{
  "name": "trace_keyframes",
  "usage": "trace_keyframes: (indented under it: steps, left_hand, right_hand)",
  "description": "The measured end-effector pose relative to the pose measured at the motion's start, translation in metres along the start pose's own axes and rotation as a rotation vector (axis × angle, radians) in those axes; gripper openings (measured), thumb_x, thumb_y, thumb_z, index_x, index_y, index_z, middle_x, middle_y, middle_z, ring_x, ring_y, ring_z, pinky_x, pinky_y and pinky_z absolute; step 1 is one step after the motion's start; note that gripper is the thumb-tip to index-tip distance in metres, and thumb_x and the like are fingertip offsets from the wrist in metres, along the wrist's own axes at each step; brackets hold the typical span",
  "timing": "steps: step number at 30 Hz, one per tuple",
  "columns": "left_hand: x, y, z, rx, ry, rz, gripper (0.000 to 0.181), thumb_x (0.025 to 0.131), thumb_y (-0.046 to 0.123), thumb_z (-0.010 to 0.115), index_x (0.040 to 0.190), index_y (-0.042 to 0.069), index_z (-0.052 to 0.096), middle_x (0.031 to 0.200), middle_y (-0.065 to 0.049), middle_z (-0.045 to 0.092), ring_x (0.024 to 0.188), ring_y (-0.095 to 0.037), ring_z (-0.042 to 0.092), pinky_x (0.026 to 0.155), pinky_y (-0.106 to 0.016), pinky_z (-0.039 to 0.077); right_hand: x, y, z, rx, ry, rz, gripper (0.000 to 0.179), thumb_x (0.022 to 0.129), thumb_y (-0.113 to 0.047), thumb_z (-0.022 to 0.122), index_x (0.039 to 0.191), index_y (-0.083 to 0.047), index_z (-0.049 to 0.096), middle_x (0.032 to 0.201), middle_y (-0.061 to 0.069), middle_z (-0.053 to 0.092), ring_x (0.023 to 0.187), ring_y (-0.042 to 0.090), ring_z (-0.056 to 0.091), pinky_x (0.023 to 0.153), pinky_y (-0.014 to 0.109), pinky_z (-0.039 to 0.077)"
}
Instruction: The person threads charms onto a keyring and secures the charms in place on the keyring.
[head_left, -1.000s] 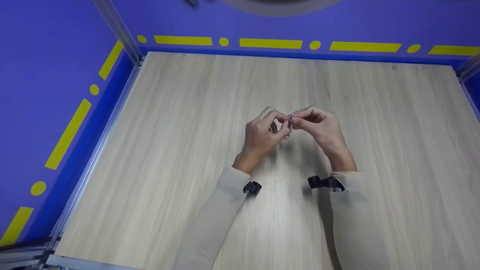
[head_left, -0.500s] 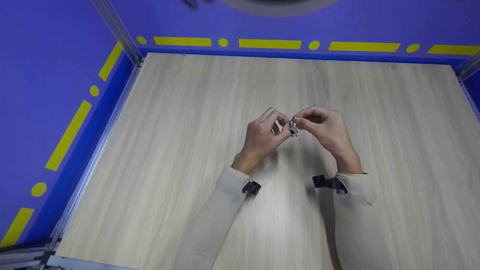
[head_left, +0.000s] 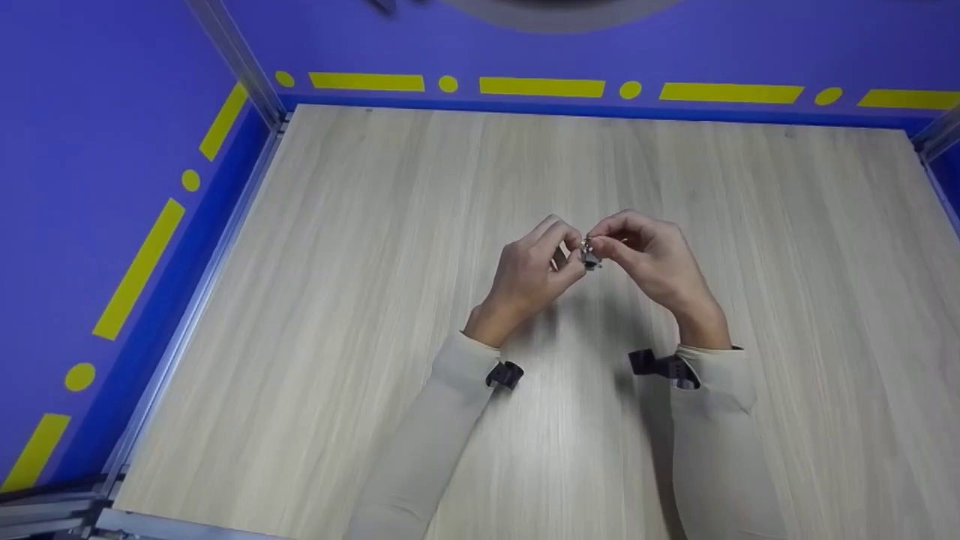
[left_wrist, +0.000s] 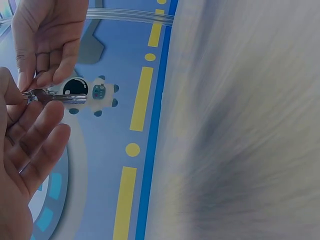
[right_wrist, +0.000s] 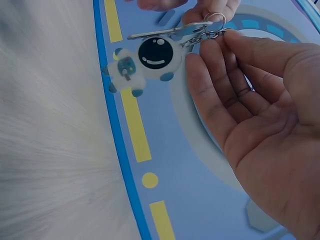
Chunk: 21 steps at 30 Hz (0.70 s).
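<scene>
In the head view both hands meet above the wooden table (head_left: 360, 300). An astronaut keychain (right_wrist: 160, 55), white with a black visor and teal feet, hangs from a short chain (right_wrist: 202, 37) on a split ring (right_wrist: 216, 19). Beside it juts a slim, shiny metal piece shaped like a key (right_wrist: 170, 32). My left hand (head_left: 529, 266) pinches that piece near the ring with thumb and forefinger, its other fingers loosely bent. The thumb and forefinger of my right hand (head_left: 652, 259) pinch the ring and chain end. Fingertips partly hide where ring and metal piece meet.
A blue wall (head_left: 540, 52) with yellow dashes and dots stands behind the table, and another blue wall (head_left: 75, 187) runs along the left. Metal frame rails (head_left: 225, 56) edge the corner. Black straps circle both sleeves.
The keychain, mostly hidden between the fingers at first, now hangs in sight below them. My right hand has shifted slightly right and nearer; my left hand has followed a little to the right.
</scene>
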<state>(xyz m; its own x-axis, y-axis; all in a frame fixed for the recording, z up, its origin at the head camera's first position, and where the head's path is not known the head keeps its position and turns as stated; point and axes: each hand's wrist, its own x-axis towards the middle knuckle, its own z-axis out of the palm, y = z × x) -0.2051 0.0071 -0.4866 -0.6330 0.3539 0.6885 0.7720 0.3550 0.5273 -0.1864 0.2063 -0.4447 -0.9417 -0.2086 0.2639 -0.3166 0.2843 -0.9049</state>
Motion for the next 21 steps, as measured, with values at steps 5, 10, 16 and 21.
trace_keyframes:
  steps: [5,10,16,21]
  left_hand:
    - [-0.0001,-0.0008,0.0001,-0.003,-0.004,0.007,0.007,0.088,0.001,0.065,0.091,0.007,0.061,0.088,-0.003,0.062,0.072,-0.010,0.068,0.064,-0.015,0.052]
    - [0.0000,-0.0014,-0.0002,-0.006,-0.008,0.025,0.008,0.089,0.000,0.064,0.091,0.006,0.060,0.088,-0.002,0.061,0.072,-0.010,0.067,0.065,-0.015,0.052]
    - [0.0006,0.0000,-0.0032,0.002,-0.026,0.035,0.006,0.089,0.001,0.064,0.091,0.006,0.060,0.089,-0.003,0.061,0.073,-0.010,0.066,0.064,-0.016,0.051]
    - [0.0010,0.0011,-0.0060,0.008,-0.056,0.035,0.005,0.092,0.003,0.062,0.094,0.007,0.060,0.093,-0.004,0.064,0.074,-0.011,0.065,0.064,-0.018,0.051]
  right_hand:
    - [0.0004,-0.0003,0.0003,-0.012,-0.005,-0.001,0.008,0.096,0.007,0.073,0.103,0.010,0.073,0.098,0.015,0.073,0.083,0.012,0.069,0.078,0.022,0.057]
    - [0.0005,-0.0008,0.0010,0.009,0.001,0.001,0.007,0.095,0.008,0.074,0.102,0.010,0.073,0.097,0.014,0.074,0.083,0.012,0.070,0.078,0.022,0.058]
    - [0.0007,-0.0011,0.0025,0.010,0.005,-0.007,0.006,0.094,0.009,0.074,0.099,0.008,0.073,0.096,0.014,0.074,0.083,0.013,0.070,0.078,0.023,0.058]
    - [0.0002,-0.0013,0.0032,-0.005,-0.003,-0.015,0.005,0.094,0.010,0.074,0.099,0.009,0.073,0.095,0.017,0.073,0.082,0.013,0.069,0.077,0.022,0.057]
